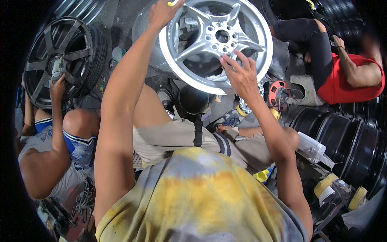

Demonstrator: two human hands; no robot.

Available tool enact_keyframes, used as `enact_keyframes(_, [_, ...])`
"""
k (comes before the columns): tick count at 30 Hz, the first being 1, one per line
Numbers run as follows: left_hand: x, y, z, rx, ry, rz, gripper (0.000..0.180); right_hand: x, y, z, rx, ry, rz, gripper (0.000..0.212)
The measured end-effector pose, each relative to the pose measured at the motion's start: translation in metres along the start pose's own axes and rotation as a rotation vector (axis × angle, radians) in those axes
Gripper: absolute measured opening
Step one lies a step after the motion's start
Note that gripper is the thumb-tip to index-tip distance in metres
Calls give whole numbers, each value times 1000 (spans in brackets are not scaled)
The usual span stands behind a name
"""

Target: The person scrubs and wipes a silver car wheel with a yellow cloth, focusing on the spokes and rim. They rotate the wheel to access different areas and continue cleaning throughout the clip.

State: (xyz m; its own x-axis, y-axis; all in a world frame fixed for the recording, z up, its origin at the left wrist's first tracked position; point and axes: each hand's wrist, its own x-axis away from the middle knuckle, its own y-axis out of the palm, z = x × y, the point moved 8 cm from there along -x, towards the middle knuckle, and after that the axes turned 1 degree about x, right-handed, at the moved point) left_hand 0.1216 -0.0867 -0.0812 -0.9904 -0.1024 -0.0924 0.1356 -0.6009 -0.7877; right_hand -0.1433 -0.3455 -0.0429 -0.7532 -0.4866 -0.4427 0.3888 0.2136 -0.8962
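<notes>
In front of me a silver alloy wheel rim (265, 46) with star-like spokes and a ring of holes round its hub lies tilted on a plastic-wrapped tyre-like ring (150, 60). My left hand (162, 15) is at the rim's far left edge, its fingers bent together. A small yellow bit (172, 3) shows at its fingertips, too small to name. Over the near right spokes my right hand (242, 74) is spread, fingertips at the spoke face below the hub, holding nothing.
At left a co-worker holds a grey tool (57, 69) against a dark wheel (38, 78). Another person in a red top (342, 82) sits at right. A black bucket (193, 100), a red reel (278, 93), black steel rims (334, 137) and masking tape rolls (325, 188) stand around.
</notes>
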Motion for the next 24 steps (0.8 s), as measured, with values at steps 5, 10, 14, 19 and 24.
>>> enact_keyframes(5, [8, -15, 9, 18, 68, 101, 71, -8, 5, 1, 30, -103, -48, 45])
enact_keyframes(10, [6, -9, 7, -32, 56, 84, 67, 1, 7, 3, 19, -104, -44, 44])
enact_keyframes(14, [5, -11, 11, 57, 88, 64, 67, -25, 13, -1, -104, -101, 14, 42])
enact_keyframes(19, [3, -11, 4, 57, 68, 69, 66, -10, 6, 15, -107, -138, 0, 42])
enact_keyframes(24, [3, -11, 5, 30, 64, 81, 68, -35, 21, -14, -46, -219, -41, 46])
